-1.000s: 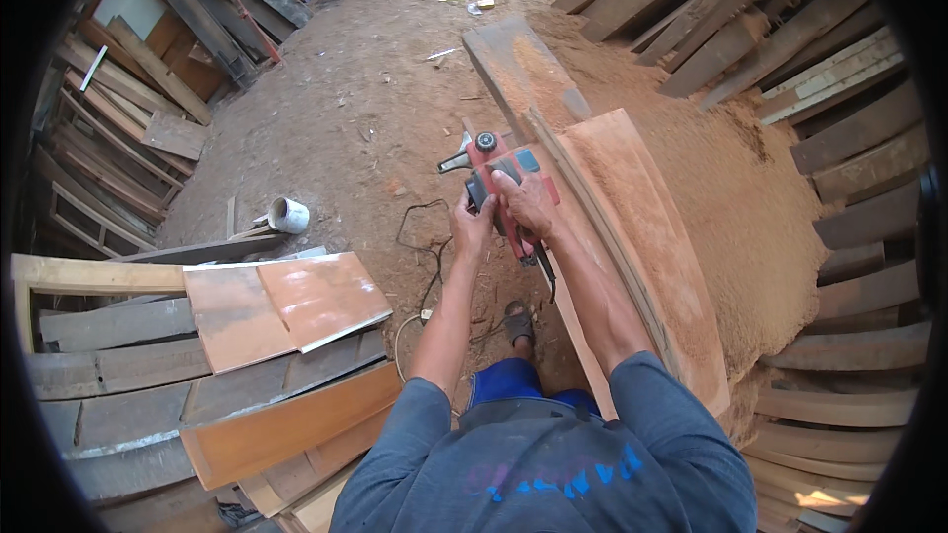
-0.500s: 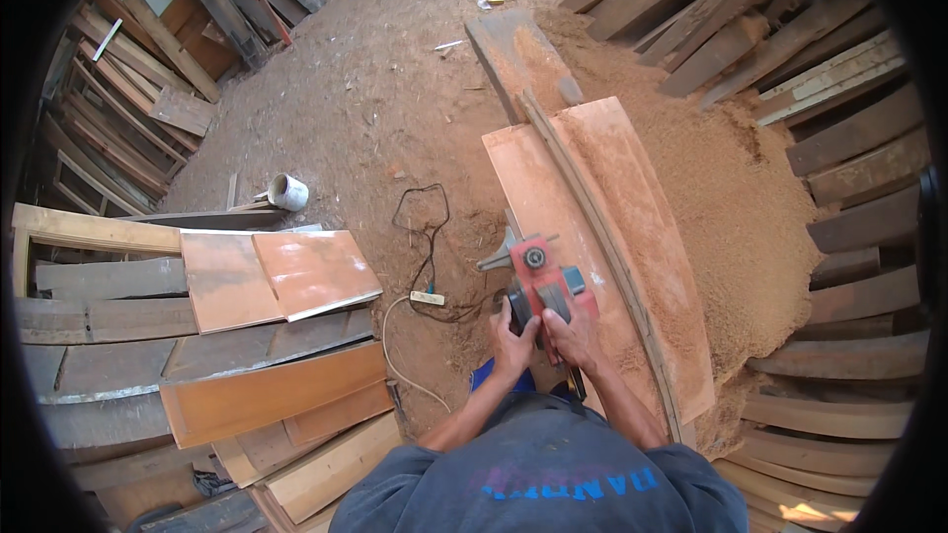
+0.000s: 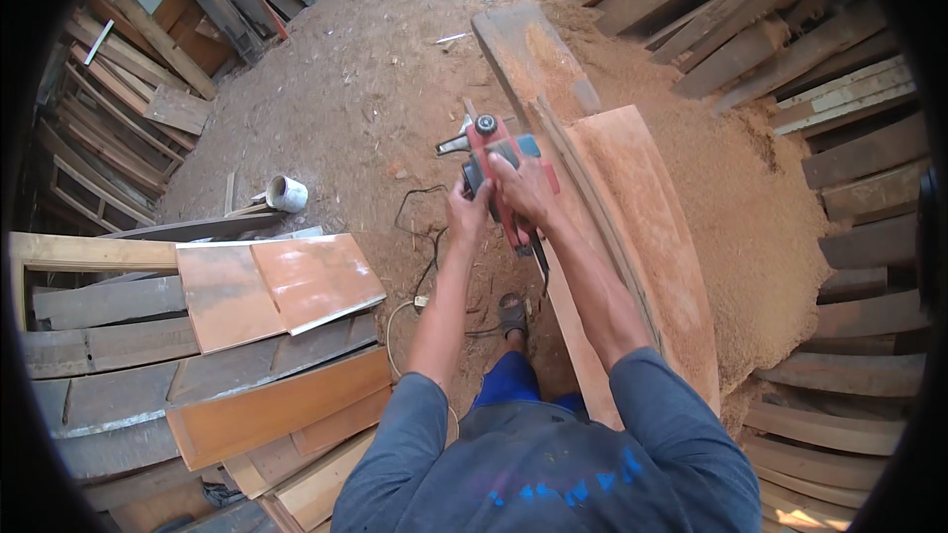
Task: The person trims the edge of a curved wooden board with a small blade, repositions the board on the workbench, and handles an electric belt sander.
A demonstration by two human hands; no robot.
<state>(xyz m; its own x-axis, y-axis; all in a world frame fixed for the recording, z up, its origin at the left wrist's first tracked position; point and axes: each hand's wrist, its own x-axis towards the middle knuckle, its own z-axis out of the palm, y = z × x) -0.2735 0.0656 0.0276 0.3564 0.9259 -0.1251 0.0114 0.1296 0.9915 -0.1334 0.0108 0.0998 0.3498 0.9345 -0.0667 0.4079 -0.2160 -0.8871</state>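
Both my arms reach forward with a red electric hand planer [image 3: 494, 135], which sits at the left edge of a long reddish wooden board [image 3: 647, 227], by its far end. My left hand [image 3: 468, 209] is closed on the dark side housing of the planer. My right hand [image 3: 526, 190] wraps the handle on top. A black cord hangs from the tool's near end. The planer hides the board edge beneath it, so contact there is hard to judge. Along the board lies a narrow wooden strip [image 3: 595, 207].
Sawdust [image 3: 760, 237] is heaped right of the board, which rests on a thick plank [image 3: 513, 35]. Stacked planks [image 3: 869, 178] line the right side. At left are stacked panels [image 3: 321, 281] and a white bucket [image 3: 287, 193]. A cable [image 3: 403, 212] trails over the floor beside my foot [image 3: 513, 316].
Both hands have pushed the planer forward and slightly left, from the board's middle toward its far end. My arms are now stretched out, and my foot has come into view.
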